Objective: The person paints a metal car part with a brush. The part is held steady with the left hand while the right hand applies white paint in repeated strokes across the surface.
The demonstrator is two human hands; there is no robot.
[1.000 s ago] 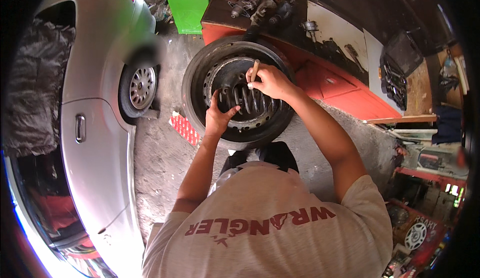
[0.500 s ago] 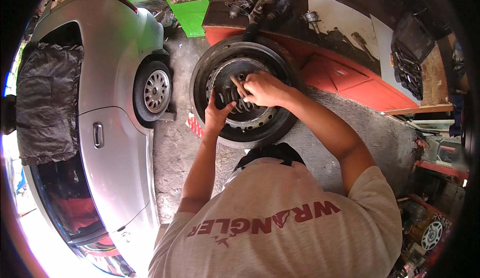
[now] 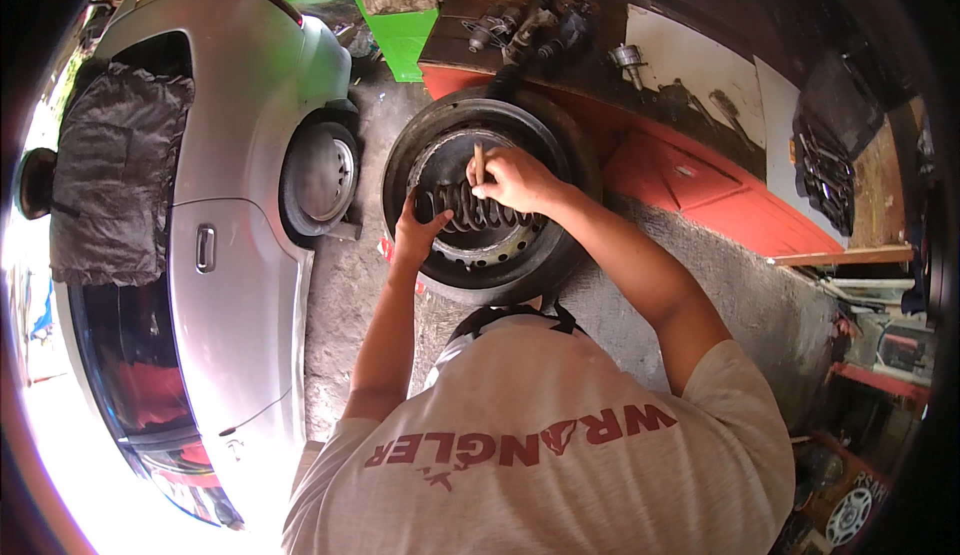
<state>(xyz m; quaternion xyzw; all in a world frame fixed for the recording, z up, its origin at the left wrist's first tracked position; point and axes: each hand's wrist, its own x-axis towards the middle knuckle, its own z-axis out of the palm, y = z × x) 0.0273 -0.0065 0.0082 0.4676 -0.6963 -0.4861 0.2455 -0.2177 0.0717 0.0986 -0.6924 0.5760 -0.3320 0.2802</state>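
A dark coil spring [image 3: 468, 209] lies across the middle of a steel wheel rim [image 3: 497, 252], which sits inside a black tyre [image 3: 400, 160]. My left hand [image 3: 420, 233] grips the spring's left end, thumb on the near side and fingers beyond it. Over the spring's far side, my right hand [image 3: 515, 180] pinches a short tan stick-like piece [image 3: 479, 163]. This piece stands nearly upright from the fingers; its lower end is hidden by the hand, so I cannot tell whether it touches the coils.
On the left stands a silver car [image 3: 235, 155] with a dark cloth [image 3: 120, 175] over its window. A red-fronted workbench [image 3: 690, 180] at the far right carries greasy metal parts [image 3: 520, 30], a brush [image 3: 727, 107] and an open tool case [image 3: 830, 155]. Concrete floor [image 3: 680, 265] surrounds the tyre.
The tan piece has swung from leaning left to nearly upright in my right hand. More coils show beneath that hand. The whole view has shifted slightly.
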